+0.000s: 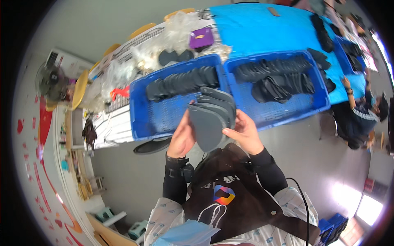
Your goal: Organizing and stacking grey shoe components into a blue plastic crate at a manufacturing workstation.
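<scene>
A fanned stack of dark grey insole-shaped pads point(210, 121) is held up in front of my apron. My left hand point(183, 137) grips its left edge, with most of the fingers hidden behind. On the right edge my right hand point(244, 133) closes round the stack, its thumb lying on the front. Just beyond the stack stands a blue plastic crate point(137, 119) with a row of similar pads point(182, 83) along its far side. A second blue crate point(287, 112), to the right, holds rows of the same pads point(283, 87).
The table is covered partly by a blue sheet point(254, 33), partly by white patterned cloth. Clear plastic bags point(178, 30), a purple box point(201, 38) and more dark pads point(175, 57) lie behind the crates. A person point(359, 119) works at the far right. A fan point(51, 82) stands left.
</scene>
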{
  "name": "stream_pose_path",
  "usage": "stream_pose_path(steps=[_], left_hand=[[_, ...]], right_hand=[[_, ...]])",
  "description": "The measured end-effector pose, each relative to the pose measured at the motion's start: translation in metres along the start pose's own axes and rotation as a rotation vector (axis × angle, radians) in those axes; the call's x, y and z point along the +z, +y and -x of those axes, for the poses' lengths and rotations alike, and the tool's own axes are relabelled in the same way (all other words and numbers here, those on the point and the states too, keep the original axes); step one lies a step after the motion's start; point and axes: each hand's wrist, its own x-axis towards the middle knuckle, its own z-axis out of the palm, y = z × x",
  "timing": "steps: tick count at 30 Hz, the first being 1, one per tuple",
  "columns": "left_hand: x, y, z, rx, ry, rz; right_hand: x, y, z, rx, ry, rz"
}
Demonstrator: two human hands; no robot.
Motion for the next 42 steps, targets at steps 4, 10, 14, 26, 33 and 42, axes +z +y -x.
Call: stream_pose_path(steps=[4, 10, 14, 26, 33, 42], left_hand=[[-0.053, -0.017, 0.033, -0.093, 0.033, -0.027], [-0.106, -0.010, 0.056, -0.085, 0.446, 0.383], [-0.171, 0.032, 0.050, 0.029, 0.844, -0.105], [-0.402, 0.071, -0.042, -0.142, 1.519, -1.099], [-0.458, 0.033, -0.067, 0.157, 1.636, -1.027], [-0.505, 0.062, -0.068, 0.336, 1.205, -0.880]], right_hand=[[0.009, 0.019, -0.016, 0.095, -0.128, -0.154], [0.047, 0.096, -0.070, 0.520, -0.080, -0.090], [0.058, 0.177, -0.121, 0.384, -0.118, 0.795], [0.210, 0.364, -0.379, -0.427, -0.402, 1.837], [0.210, 0.393, -0.404, -0.379, -0.373, 1.888], [0.201, 0.392, -0.409, -0.357, -0.373, 1.870]])
